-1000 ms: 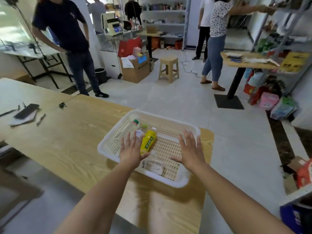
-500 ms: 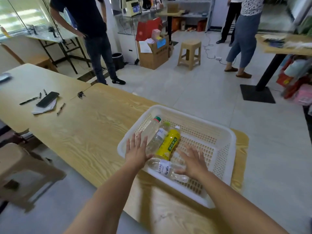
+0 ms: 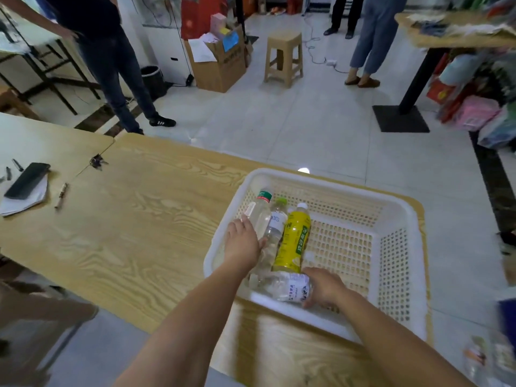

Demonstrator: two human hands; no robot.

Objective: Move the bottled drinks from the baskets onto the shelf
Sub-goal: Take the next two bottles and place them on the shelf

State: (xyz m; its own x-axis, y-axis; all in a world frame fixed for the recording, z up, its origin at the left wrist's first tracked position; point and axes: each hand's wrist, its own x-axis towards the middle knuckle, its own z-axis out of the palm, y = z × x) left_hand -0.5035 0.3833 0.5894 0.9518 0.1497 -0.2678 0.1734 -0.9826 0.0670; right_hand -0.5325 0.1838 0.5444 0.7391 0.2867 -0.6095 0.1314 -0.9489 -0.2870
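At the counter's (image 3: 139, 233) near corner sits a white basket (image 3: 413, 247) with four bottles lying in it. Left hand (image 3: 243, 241) wraps the left bottle (image 3: 259, 213), thumb against the middle bottle (image 3: 276, 224). Right hand (image 3: 324, 289) curls round the near bottle (image 3: 282, 286), which lies crosswise below the yellow bottle (image 3: 294, 238). Neither looks lifted yet, so the step is the pick-up. Next comes a lift clear of the rim, one bottle per hand, then a turn toward the shelf, not plainly in view. This wood-grain top also carries a phone (image 3: 26, 181) on papers (image 3: 25, 203). Beyond are a tiled floor, a stool (image 3: 283, 60), a cardboard box (image 3: 220, 71) and people standing.
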